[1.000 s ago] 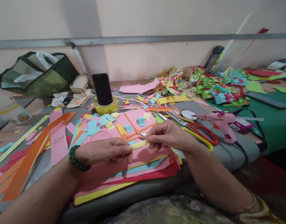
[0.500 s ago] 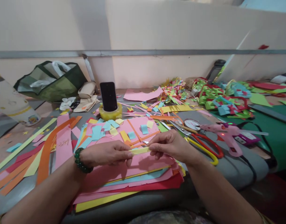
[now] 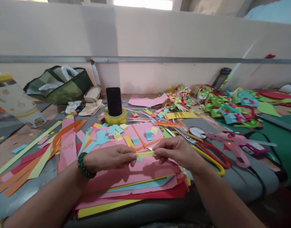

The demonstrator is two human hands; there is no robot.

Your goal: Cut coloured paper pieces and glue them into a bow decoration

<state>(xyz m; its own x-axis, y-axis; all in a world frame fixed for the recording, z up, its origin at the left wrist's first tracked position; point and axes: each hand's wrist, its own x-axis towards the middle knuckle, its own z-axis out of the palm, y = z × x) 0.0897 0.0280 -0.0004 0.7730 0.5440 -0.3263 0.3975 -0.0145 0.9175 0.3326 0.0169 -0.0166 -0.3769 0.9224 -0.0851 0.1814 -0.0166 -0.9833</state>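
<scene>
A short yellow paper strip (image 3: 145,154) is stretched between my two hands. My left hand (image 3: 109,157), with a green bead bracelet at the wrist, pinches its left end. My right hand (image 3: 175,151) pinches its right end. Both hands hover just above a stack of coloured paper sheets (image 3: 136,180), pink on top, with red, blue and yellow edges showing below. Small blue and yellow paper squares (image 3: 117,133) lie scattered beyond my hands.
Red-and-yellow-handled scissors (image 3: 207,150) and a pink glue gun (image 3: 230,141) lie to the right. A phone (image 3: 114,101) stands in a yellow tape roll (image 3: 115,117). Long orange and pink strips (image 3: 52,148) lie left. A green bag (image 3: 57,84) and paper crafts (image 3: 221,101) sit behind.
The view has tilted upward, showing more wall. My hands still hold the yellow strip between them, with hardly any shift over the paper stack.
</scene>
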